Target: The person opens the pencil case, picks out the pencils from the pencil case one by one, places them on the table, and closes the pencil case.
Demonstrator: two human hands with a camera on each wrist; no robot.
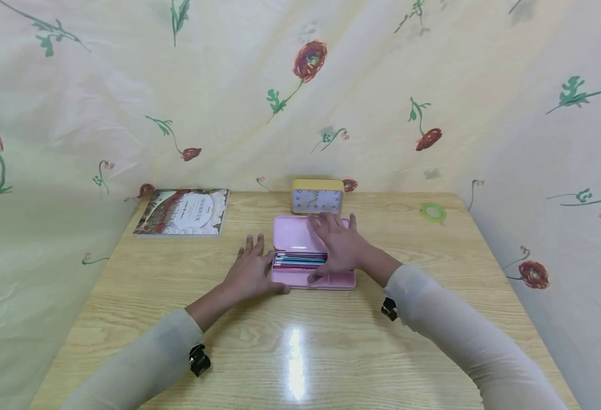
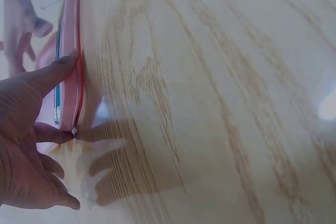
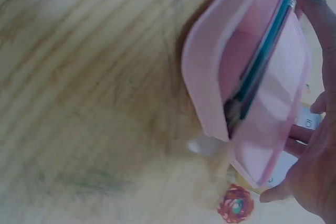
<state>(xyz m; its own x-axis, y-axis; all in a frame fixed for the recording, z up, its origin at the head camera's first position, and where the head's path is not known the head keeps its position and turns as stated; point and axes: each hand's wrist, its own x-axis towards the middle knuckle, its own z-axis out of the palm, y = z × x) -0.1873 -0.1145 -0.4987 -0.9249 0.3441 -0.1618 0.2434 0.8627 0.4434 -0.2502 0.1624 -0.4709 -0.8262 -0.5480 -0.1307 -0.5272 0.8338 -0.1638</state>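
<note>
A pink pencil case [image 1: 300, 233] lies on the table with its lid swung back. Several pencils [image 1: 292, 260] in dark, blue and magenta tones lie along its far compartment. At the case's left end, my left hand [image 1: 249, 274] holds the corner. In the left wrist view its thumb [image 2: 64, 66] is against the front wall and the index finger is by the end; the other fingers spread outward. My right hand [image 1: 338, 245] reaches across the right part of the case, covering some pencils. Its fingers extend to the lid's far edge, seen behind the lid [image 3: 273, 140] in the right wrist view.
Directly behind the case stands a yellow alarm clock [image 1: 318, 196]. A book [image 1: 182, 212] with a printed cover lies at the back left of the wooden table [image 1: 239, 353]. Toward the back right is a green tape roll [image 1: 433, 212]. Flowered cloth [image 1: 229, 85] hangs around the table.
</note>
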